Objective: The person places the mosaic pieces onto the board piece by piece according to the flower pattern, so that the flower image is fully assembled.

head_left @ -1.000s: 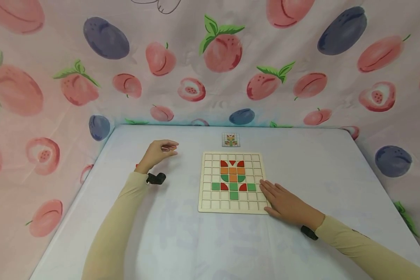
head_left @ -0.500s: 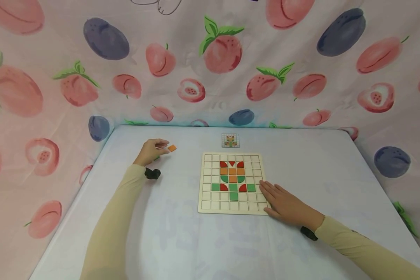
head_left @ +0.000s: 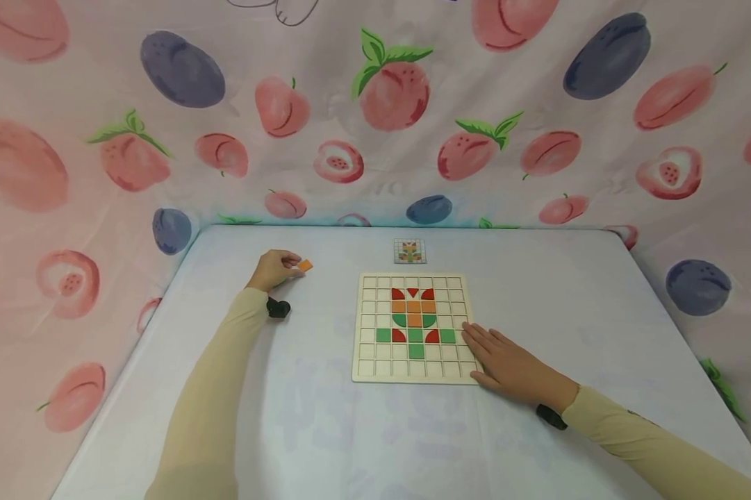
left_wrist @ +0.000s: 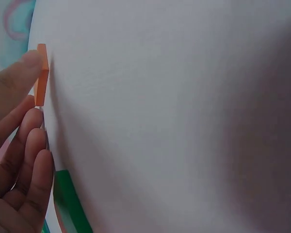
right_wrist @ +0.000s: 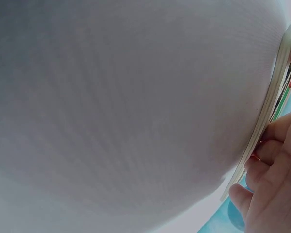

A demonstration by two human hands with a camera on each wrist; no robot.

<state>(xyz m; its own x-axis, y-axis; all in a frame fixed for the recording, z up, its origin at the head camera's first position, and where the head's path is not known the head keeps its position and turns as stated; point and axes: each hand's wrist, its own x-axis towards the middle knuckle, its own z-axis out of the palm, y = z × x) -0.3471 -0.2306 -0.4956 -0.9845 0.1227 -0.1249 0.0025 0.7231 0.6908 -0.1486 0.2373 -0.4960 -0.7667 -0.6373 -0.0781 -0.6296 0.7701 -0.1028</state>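
A wooden grid board point(head_left: 413, 373) lies mid-table with red, orange and green tiles set in its squares. My right hand point(head_left: 506, 364) lies flat on the board's lower right corner, fingers straight; the right wrist view shows the board's edge point(right_wrist: 271, 102) against those fingers. My left hand point(head_left: 275, 269) is at the far left of the table. Its fingertips pinch a small orange square tile point(head_left: 305, 264), which the left wrist view shows edge-on as the orange tile point(left_wrist: 41, 73) between thumb and fingers point(left_wrist: 24, 141).
A small pattern card point(head_left: 409, 251) lies beyond the board near the table's far edge. A green piece point(left_wrist: 68, 204) shows under my left hand. Fruit-print cloth point(head_left: 375, 104) walls the table on three sides. The white tabletop point(head_left: 569, 292) spreads around the board.
My left hand, which showed no tile a second ago, now holds the orange tile at its fingertips. The right hand has stayed on the board.
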